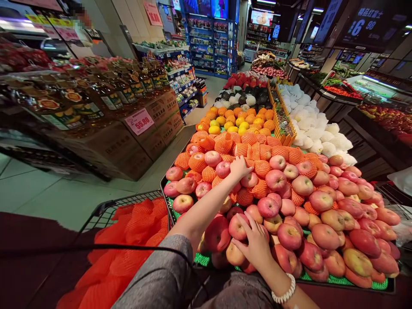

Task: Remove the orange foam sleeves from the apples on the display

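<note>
My left hand (240, 167) reaches far over a heap of red apples (322, 214). Its fingers lie loosely apart on top of a red apple (249, 180) beside apples wrapped in orange foam nets (254, 150). A grey sleeve covers that upper arm. My right hand (254, 244), with a white bead bracelet at the wrist, lies flat with spread fingers on apples at the near edge of the display. It touches a red-yellow apple (236, 227) and holds nothing.
A black wire shopping cart (106, 210) at the lower left holds a pile of orange foam nets (128, 240). Behind the apples lie oranges, lemons and white-netted fruit (315, 124). Boxes of oil bottles with a price sign (139, 121) line the aisle on the left.
</note>
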Action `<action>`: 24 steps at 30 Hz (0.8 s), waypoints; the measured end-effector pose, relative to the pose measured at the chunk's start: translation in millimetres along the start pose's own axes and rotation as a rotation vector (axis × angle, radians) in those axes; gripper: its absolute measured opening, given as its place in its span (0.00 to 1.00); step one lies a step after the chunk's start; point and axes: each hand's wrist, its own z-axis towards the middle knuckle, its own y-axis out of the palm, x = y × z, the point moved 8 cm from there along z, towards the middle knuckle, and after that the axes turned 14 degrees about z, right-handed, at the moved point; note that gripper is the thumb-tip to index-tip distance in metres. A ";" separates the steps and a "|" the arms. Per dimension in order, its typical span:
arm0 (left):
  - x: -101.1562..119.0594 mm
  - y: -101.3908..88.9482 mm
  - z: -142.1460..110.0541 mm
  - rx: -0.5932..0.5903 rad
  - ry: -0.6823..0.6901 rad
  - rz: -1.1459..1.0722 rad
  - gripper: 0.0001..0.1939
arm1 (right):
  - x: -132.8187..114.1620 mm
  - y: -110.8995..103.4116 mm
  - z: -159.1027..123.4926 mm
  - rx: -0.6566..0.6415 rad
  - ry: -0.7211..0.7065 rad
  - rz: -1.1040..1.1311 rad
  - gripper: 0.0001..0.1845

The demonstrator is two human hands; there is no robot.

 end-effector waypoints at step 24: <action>-24.9 -14.3 -27.1 0.154 -0.042 -0.224 0.44 | -3.5 -3.6 -3.2 0.074 -0.046 -0.008 0.47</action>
